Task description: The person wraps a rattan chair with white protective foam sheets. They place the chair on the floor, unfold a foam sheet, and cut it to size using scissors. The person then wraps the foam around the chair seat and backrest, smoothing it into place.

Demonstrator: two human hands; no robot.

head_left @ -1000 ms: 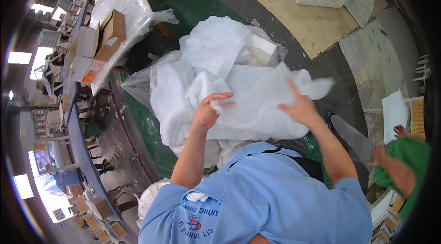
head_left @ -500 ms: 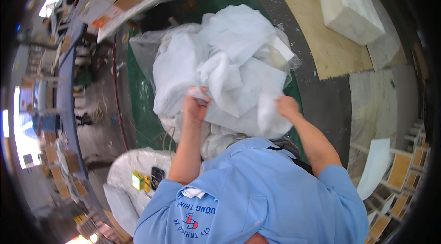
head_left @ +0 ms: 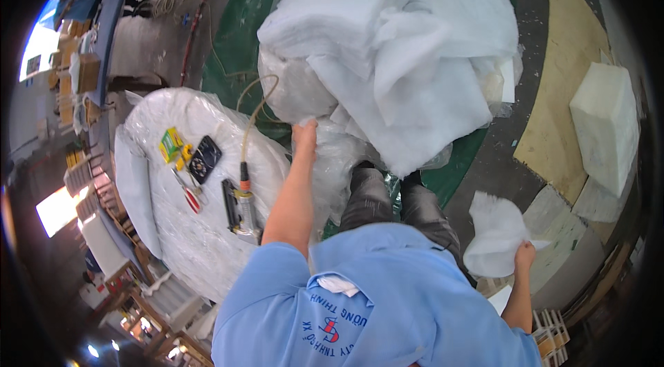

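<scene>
My right hand is out to the right, closed on the edge of a loose sheet of white wadding that hangs beside my leg. In front of me my left hand is closed, with a small scrap of white wadding showing at the top of the fist. Just beyond it is a big heap of white wadding sheets, stacked and crumpled over clear plastic wrapping. One wadding sheet drapes down the near side of the heap, its corner pointing toward my feet.
At left, a plastic-wrapped padded piece carries a nail gun with an air hose, red-handled pliers, a black tray and a yellow-green box. A white block stands at right near tan sheeting.
My right hand has swung from the heap out to the right, carrying a wadding sheet. My left hand stays closed, now at the heap's near left edge. The view has shifted toward my feet.
</scene>
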